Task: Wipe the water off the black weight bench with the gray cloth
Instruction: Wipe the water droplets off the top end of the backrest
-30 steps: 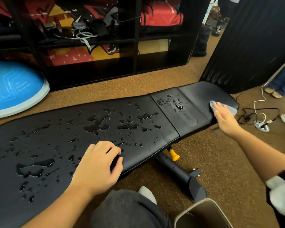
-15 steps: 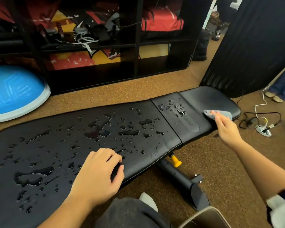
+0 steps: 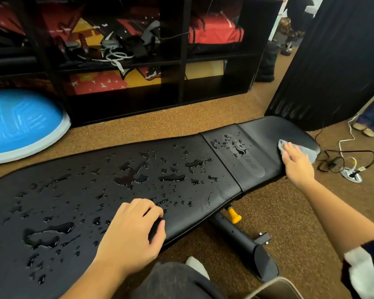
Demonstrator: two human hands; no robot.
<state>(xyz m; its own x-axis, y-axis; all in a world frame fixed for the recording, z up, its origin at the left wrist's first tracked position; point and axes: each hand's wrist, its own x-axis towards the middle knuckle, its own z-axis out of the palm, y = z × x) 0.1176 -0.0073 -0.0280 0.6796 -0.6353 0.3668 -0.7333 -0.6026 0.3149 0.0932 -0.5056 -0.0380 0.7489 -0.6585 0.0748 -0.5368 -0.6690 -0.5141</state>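
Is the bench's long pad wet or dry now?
Wet. Beads and puddles of water cover the long pad of the black weight bench; the right hand presses the gray cloth on its far end.

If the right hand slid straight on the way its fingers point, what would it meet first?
The right hand lies flat on the gray cloth; past it comes only dry pad of the black weight bench, no droplets. Beyond the far edge, probably the black curtain, though depth is unclear.
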